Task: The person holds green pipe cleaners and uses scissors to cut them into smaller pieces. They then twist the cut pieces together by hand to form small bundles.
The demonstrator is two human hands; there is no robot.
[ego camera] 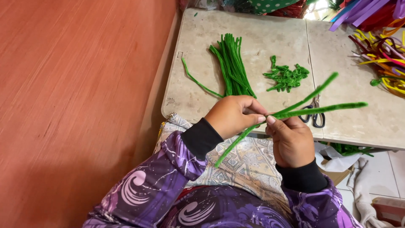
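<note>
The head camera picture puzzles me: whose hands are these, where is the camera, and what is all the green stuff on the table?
There is no machine here. A person wears one camera on the head, looking down at their own two bare hands above their lap. The left hand and right hand meet at the fingertips, together pinching green pipe cleaners, fuzzy bendable wires that fan out to the right and down to the left. On the pale table lie a bundle of straight green pipe cleaners, one loose bent one, a small heap of short twisted green pieces and scissors, partly hidden by the held stems. A pile of many-coloured pipe cleaners sits at the right edge.
</note>
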